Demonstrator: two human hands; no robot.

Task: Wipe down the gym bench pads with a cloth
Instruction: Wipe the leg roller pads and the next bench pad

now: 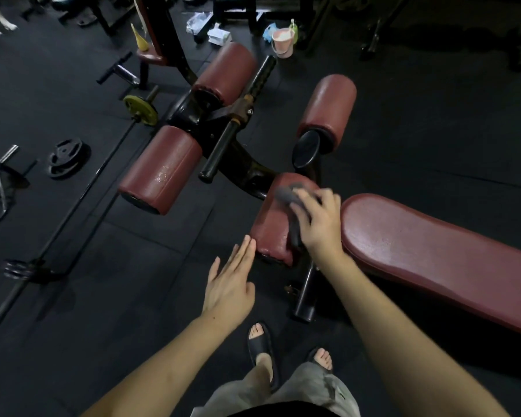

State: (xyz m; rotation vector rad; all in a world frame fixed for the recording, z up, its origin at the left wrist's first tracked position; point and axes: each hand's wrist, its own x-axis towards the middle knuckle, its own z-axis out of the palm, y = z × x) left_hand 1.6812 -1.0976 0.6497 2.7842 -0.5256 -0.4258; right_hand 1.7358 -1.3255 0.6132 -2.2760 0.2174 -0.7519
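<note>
A dark red gym bench stands on black floor mats, its long seat pad (433, 251) running off to the right. The nearest of its roller pads (272, 219) lies under my right hand (318, 221), which holds a grey cloth (286, 195) against the pad's top. My left hand (230, 281) is flat with straight fingers, its fingertips touching that pad's near left end. Three more red roller pads lie farther off: one at left (160, 170) with wet spots, one behind it (226, 72), one at right (328, 108).
A barbell (73, 212) with a yellow plate (140, 109) lies on the floor at left, next to a stack of black plates (65, 158). A pink bucket (283, 42) and a yellow spray bottle (140, 39) stand at the back. My sandalled feet (260, 347) are below the bench's black post (306, 293).
</note>
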